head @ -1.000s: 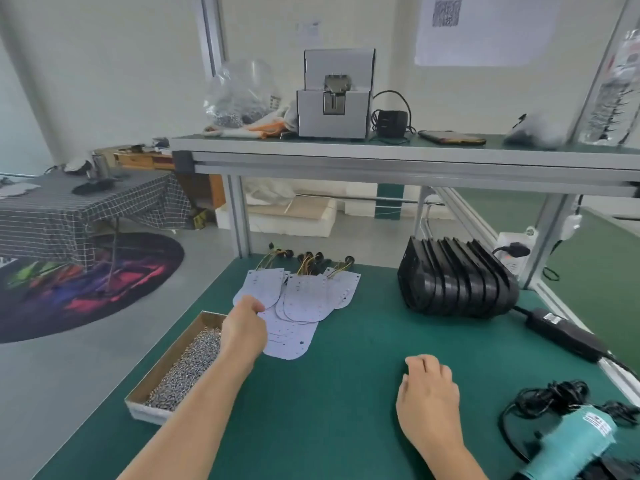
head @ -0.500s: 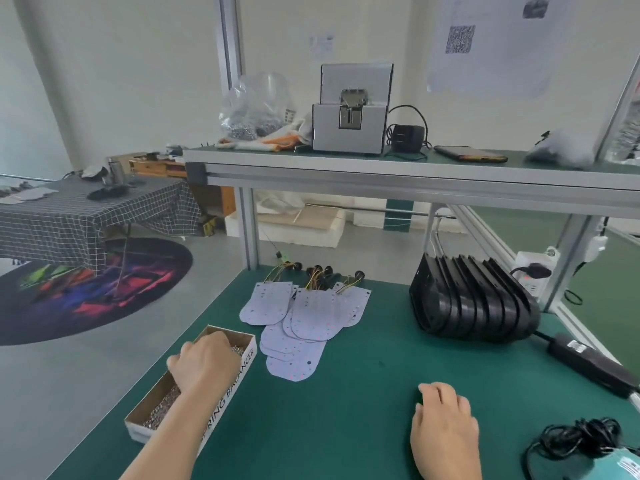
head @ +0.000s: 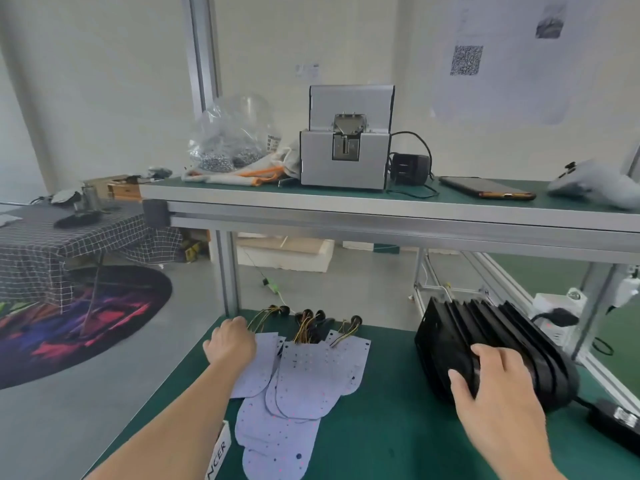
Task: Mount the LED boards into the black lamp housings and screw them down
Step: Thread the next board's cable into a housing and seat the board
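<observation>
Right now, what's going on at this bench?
A person is at the start of assembly. The left hand sits on the leftmost of the LED boards fanned out on the green mat; whether it grips one is hidden. The right hand grips the front of the stacked black housings. No board is in a housing yet.

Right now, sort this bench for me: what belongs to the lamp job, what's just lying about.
Job: LED boards, black lamp housings, left hand at the boards, right hand on the housings.
Lying about: phone and black adapter on the shelf, rug.
</observation>
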A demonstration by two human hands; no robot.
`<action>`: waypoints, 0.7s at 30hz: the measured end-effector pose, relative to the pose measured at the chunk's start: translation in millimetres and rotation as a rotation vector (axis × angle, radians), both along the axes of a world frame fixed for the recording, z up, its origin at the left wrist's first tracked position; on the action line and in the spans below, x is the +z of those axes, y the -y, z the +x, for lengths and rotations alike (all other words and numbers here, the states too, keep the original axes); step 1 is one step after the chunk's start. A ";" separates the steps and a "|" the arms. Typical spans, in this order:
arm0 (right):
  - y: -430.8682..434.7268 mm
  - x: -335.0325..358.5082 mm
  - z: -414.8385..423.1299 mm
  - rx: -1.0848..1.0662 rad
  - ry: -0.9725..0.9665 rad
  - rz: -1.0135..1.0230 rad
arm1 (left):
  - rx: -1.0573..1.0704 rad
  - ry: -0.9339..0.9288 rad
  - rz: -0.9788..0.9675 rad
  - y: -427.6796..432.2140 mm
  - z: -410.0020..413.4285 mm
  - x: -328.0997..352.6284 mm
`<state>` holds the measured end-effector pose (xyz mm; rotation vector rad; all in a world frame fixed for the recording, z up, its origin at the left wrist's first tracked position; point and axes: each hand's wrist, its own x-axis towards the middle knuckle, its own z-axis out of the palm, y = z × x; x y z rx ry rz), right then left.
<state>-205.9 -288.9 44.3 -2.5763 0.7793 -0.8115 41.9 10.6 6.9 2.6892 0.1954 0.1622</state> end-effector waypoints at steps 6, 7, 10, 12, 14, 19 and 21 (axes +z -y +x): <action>18.7 12.4 35.7 -0.056 -0.222 -0.178 | 0.036 -0.056 -0.059 16.2 61.0 -1.6; 18.2 13.9 38.2 -0.067 -0.277 -0.216 | 0.038 -0.087 -0.060 17.6 68.3 -4.2; 17.4 19.3 43.6 -0.080 -0.359 -0.282 | 0.050 -0.173 -0.047 18.9 82.3 -15.0; 15.0 21.9 46.7 -0.082 -0.390 -0.320 | 0.056 -0.199 -0.015 16.6 87.0 -20.1; 14.8 25.5 48.4 -0.090 -0.410 -0.355 | 0.066 -0.186 -0.060 14.4 90.8 -23.3; 25.6 26.4 52.1 -0.093 -0.400 -0.370 | -0.026 0.039 -0.366 9.6 83.9 -25.3; 32.3 23.5 53.1 -0.065 -0.375 -0.331 | -0.055 0.117 -0.398 9.4 77.7 -18.8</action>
